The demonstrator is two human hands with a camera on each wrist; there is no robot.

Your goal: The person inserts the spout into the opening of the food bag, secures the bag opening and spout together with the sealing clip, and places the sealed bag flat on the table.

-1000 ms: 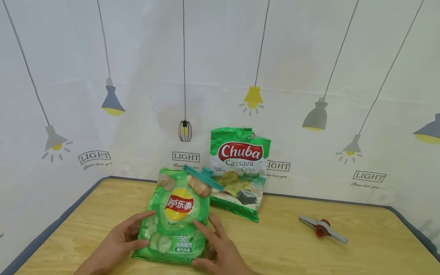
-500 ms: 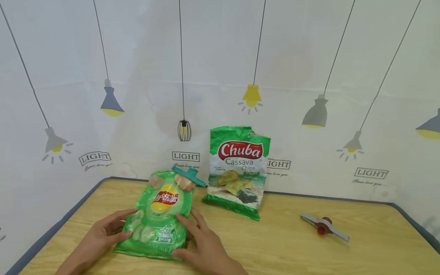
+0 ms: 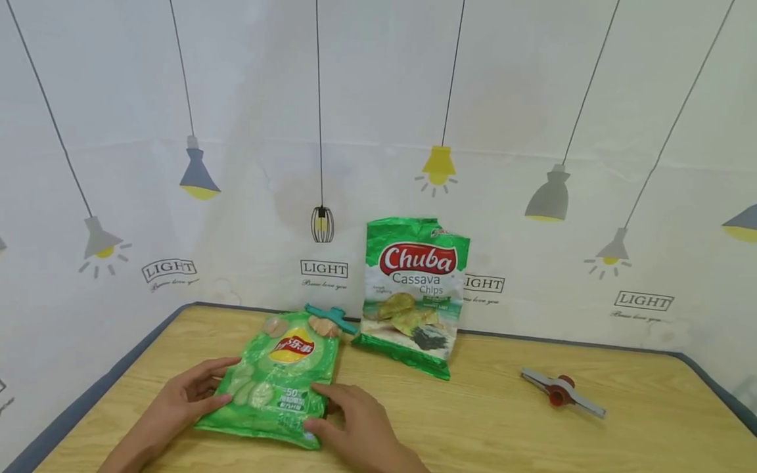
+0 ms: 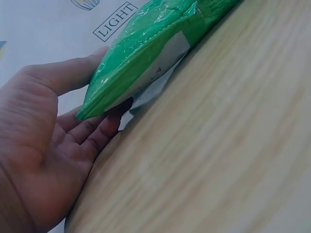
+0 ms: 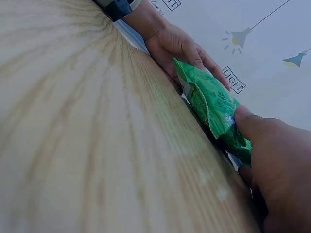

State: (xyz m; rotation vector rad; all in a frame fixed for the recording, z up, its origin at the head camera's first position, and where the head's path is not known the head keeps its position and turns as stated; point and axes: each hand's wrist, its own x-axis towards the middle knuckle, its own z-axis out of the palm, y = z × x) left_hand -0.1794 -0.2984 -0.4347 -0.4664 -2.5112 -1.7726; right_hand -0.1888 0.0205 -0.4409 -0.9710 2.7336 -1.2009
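A green Lay's chip bag lies tilted back low over the wooden table, its printed front facing up. A teal bag clip sits across its top right corner. My left hand grips the bag's left edge; in the left wrist view the thumb lies over the bag and the other fingers reach underneath. On the opposite edge, my right hand holds the lower right side, its thumb on the front. The right wrist view shows both hands at the bag, with some fingers hidden beneath it.
A Chuba cassava chips bag, torn at its top right corner, leans upright against the lamp-print backdrop. On the right of the table lies a grey clip with a red middle.
Both hands have moved the Lay's bag leftward and lowered its top end toward the table. It overlapped the Chuba bag earlier and now sits left of it. The right hand has slid lower along its edge.
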